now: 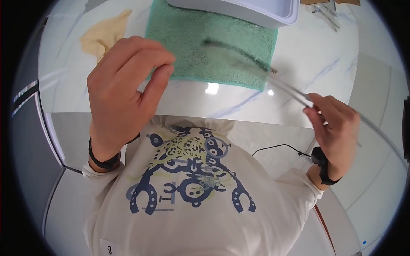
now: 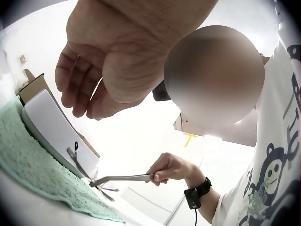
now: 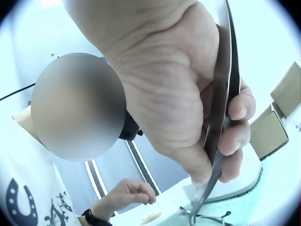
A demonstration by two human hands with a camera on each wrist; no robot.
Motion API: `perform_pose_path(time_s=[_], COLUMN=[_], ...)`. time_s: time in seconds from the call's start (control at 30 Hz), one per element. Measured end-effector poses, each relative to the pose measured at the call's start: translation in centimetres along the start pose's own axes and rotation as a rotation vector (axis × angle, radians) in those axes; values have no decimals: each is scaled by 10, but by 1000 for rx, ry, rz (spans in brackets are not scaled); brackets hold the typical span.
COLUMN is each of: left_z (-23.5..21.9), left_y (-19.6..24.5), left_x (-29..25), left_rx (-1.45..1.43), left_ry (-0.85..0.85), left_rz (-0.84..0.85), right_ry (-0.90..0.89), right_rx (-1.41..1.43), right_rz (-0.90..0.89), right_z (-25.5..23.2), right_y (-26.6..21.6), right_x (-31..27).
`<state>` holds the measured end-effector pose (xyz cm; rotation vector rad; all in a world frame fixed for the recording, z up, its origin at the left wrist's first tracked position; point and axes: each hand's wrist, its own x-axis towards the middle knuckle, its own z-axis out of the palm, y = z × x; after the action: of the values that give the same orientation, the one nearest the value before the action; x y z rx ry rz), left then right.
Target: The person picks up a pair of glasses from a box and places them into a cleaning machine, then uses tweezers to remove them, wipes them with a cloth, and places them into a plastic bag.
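In the head view my right hand [image 1: 337, 123] pinches long metal tweezers [image 1: 290, 89], whose tips point left over the green towel [image 1: 188, 55]. At those tips is a thin, dark, slightly curved piece [image 1: 239, 51], blurred in the head view. The left wrist view shows this same dark piece [image 2: 77, 162] with splayed, narrow ends; its kind I cannot tell. My left hand [image 1: 128, 77] hovers over the table's near edge, left of the towel. Its fingers are loosely bent, the thumb close under the index finger, with nothing held.
A white plastic tub [image 1: 239, 10] stands on the towel's far side. Left of the towel lies a crumpled beige cloth [image 1: 104, 34]. Metal tools in a clear bag [image 1: 326, 15] lie at the far right, near brown cardboard [image 1: 348, 2]. The white marbled table [image 1: 183, 100] ends before my body.
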<state>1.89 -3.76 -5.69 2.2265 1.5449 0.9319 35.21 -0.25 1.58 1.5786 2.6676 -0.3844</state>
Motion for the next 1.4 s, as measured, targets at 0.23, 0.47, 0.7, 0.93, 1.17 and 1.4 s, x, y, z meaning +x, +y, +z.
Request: perform_pose_path(time_s=[0.23, 0.47, 0.7, 0.93, 1.17, 1.4], left_z=[2, -4, 0, -4, -3, 2], left_y=[12, 18, 27, 19, 17, 15], left_x=[7, 13, 12, -3, -3, -20], left_rx=[-2, 5, -21, -27, -15, -14], left_ry=[-17, -24, -3, -20, -27, -41], left_rz=[9, 34, 18, 24, 12, -18], right_ry=[12, 24, 86, 100, 85, 72], right_rx=[6, 18, -8, -84, -41, -57], right_rz=[1, 26, -17, -37, -73, -21], right_z=[-7, -6, -5, 6, 12, 23], right_y=[5, 5, 9, -3, -1, -11], right_x=[-6, -14, -15, -19, -12, -27])
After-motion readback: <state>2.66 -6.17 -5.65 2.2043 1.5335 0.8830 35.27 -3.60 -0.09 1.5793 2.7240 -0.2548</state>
